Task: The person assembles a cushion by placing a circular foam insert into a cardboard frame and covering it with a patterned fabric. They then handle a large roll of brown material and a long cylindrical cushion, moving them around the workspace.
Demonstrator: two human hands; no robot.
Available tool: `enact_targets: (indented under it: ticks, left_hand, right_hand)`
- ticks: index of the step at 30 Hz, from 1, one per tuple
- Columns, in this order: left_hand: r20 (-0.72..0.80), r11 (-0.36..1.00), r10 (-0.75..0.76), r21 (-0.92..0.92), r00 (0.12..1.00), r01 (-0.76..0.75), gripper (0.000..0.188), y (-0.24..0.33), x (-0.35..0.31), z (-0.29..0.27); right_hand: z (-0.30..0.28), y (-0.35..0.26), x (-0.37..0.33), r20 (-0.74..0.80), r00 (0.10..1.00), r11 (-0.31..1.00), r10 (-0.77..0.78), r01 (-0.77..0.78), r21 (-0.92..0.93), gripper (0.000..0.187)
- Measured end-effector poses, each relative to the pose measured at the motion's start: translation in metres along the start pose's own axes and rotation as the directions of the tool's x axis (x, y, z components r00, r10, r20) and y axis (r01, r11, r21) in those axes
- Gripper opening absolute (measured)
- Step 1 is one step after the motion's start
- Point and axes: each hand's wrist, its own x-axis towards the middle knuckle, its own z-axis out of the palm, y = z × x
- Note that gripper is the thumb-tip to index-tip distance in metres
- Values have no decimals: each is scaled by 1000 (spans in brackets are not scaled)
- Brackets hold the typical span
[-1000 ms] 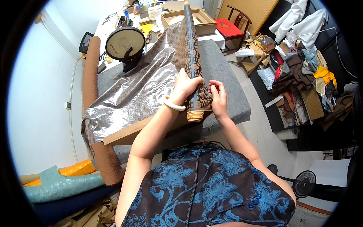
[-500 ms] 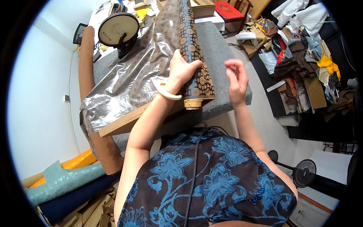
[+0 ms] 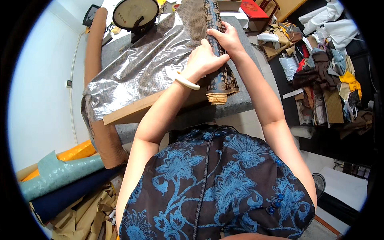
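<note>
A long roll of black and tan patterned fabric (image 3: 223, 80) with a blue band lies lengthwise on the grey-covered table, its layered core end facing me. From its left side spreads a glossy, patterned brown sheet (image 3: 140, 68), partly over a wooden board (image 3: 134, 109). My left hand (image 3: 205, 60), with a white bangle on the wrist, is closed over the roll, its thumb lying across the top. Farther up, my right hand (image 3: 227, 39) grips the roll from the right, thumb and fingers curved over it. The undersides of both hands' grips are hidden.
A round-faced device (image 3: 135, 15) stands at the table's far left. Beside the left edge leans a long brown roll (image 3: 94, 60). More fabric rolls (image 3: 66, 172) lie lower left. Scraps heap on the black shelf (image 3: 298, 108) at right, and a red chair (image 3: 255, 9) stands behind.
My right hand has come from beside the roll up and left onto it. My left hand has shifted a little farther up along the roll. The view has tilted slightly.
</note>
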Motion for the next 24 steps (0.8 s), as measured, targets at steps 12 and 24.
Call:
enact_targets:
  ticks: [12,24]
  left_hand:
    - [-846,927,24,-181,533,-329,112,-221,-258,-156]
    - [-724,880,-217,-435,655,-189,91,-292,-225,-73]
  right_hand:
    - [-30,-4,-7,123,992,993,-7,-8,115,34]
    - [-83,-10,-2,223,951,927,215,-270,259,26]
